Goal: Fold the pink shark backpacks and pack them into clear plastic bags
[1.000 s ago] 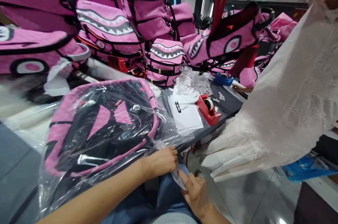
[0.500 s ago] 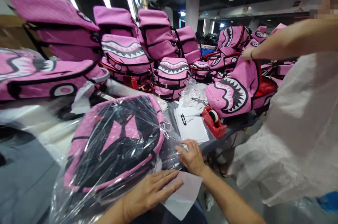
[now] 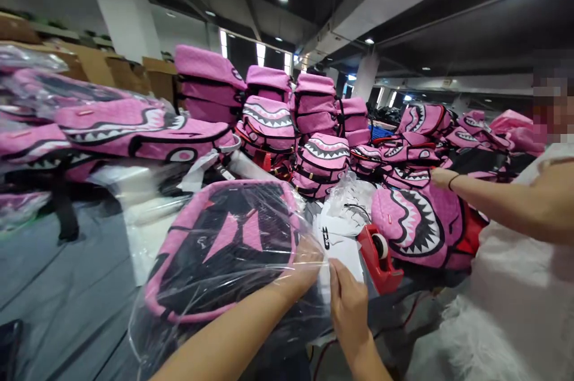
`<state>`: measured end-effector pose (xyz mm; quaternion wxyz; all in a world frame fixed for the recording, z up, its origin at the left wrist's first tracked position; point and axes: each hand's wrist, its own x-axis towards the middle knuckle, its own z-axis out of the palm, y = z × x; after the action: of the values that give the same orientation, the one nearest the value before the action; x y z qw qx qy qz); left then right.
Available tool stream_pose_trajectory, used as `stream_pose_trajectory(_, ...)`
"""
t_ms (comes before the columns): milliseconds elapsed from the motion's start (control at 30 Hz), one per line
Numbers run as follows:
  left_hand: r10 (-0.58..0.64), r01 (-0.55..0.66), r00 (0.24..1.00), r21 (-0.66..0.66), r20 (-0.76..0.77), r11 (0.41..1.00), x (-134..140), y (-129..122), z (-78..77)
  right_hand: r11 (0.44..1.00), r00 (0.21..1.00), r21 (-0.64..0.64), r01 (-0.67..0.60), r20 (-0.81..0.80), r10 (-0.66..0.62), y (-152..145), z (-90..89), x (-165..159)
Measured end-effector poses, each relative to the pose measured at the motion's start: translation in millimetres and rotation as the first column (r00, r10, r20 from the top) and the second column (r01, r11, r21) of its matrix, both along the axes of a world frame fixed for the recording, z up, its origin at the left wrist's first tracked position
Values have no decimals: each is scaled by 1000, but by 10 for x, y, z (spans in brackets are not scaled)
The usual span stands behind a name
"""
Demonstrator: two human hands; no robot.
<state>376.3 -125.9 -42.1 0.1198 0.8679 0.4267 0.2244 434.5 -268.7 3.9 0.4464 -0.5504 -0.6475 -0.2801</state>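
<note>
A pink and black backpack point(image 3: 244, 231) lies on the table inside a clear plastic bag point(image 3: 201, 330), its dark panel facing up. My left hand point(image 3: 309, 258) reaches across to the bag's right side, beside the pink trim. Clear film overlies this hand, and its fingers are blurred and partly hidden. My right hand point(image 3: 348, 297) is closed, pinching the edge of the plastic bag at its right end. White cards point(image 3: 347, 252) with a black logo lie just beyond my right hand, and a red tape dispenser point(image 3: 379, 258) stands to their right.
Pink backpacks with shark-mouth prints point(image 3: 323, 159) are piled along the back. Another wrapped backpack point(image 3: 147, 130) lies at left. A co-worker's arm point(image 3: 502, 192) reaches to a pink backpack point(image 3: 417, 225) at right. Cardboard boxes point(image 3: 159, 79) stand behind.
My left hand has moved forward and right to the bag's end. My right hand has closed on the plastic edge. The white sheet near my hands no longer shows. The view has swung left.
</note>
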Motion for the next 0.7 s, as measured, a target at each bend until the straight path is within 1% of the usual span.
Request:
stream_pose_trajectory(67,95,-93,995,69,-25,993,120,145,63,996,997,-42,-75,-6,74,-203,-131,-55)
stream_pose_trajectory(100,140,-136,989,102,-39,985,142,213,95,994,996,-66,-87,-1,87,-289,-198,-38)
stream_pose_trajectory(167,201,-187,977,167,-67,968,134,274,124,993,999,-112,-44,-6,44,-417,-332,79)
stream_pose_trajectory(200,209,-189,975,203,-78,961,111,239,111,991,1000,-136,1,-23,-4,-461,-401,166)
stream_pose_trajectory(233,198,-172,976,241,-87,955,77,145,73,985,997,-162,51,-46,-59,-498,-475,260)
stream_pose_trajectory(267,170,-139,981,280,-93,950,28,-11,14,977,991,-190,96,-78,-112,-531,-554,352)
stream_pose_trajectory(300,126,-88,987,321,-97,943,-42,-225,-63,966,979,-221,133,-122,-163,-566,-639,434)
stream_pose_trajectory(367,-10,52,994,406,-104,912,-273,-769,-246,932,936,-304,195,-228,-270,-649,-826,540)
stream_pose_trajectory(433,-186,221,975,486,-119,845,-668,-1310,-420,881,858,-421,215,-349,-376,-748,-1021,557)
stream_pose_trajectory(467,-227,255,967,519,-117,816,-929,-1520,-491,858,810,-473,201,-412,-417,-797,-1113,537)
stream_pose_trajectory(500,-216,227,972,564,-87,794,-1227,-1668,-548,842,762,-511,171,-473,-442,-841,-1196,505)
stream_pose_trajectory(533,-114,79,993,664,10,743,-1551,-1752,-590,837,718,-531,132,-531,-450,-878,-1267,467)
stream_pose_trajectory(567,28,-97,994,714,108,693,-1888,-1777,-621,841,685,-534,89,-580,-441,-904,-1322,431)
stream_pose_trajectory(600,194,-244,969,708,153,662,-2223,-1757,-644,849,664,-526,47,-619,-420,-919,-1361,400)
stream_pose_trajectory(633,319,-346,933,659,167,668,-2540,-1710,-664,858,653,-513,8,-647,-393,-924,-1383,377)
stream_pose_trajectory(667,431,-461,881,555,194,693,-2822,-1652,-686,866,649,-499,-20,-666,-369,-922,-1391,362)
stream_pose_trajectory(700,488,-541,840,448,238,712,-3056,-1598,-713,873,650,-487,-35,-674,-350,-916,-1386,355)
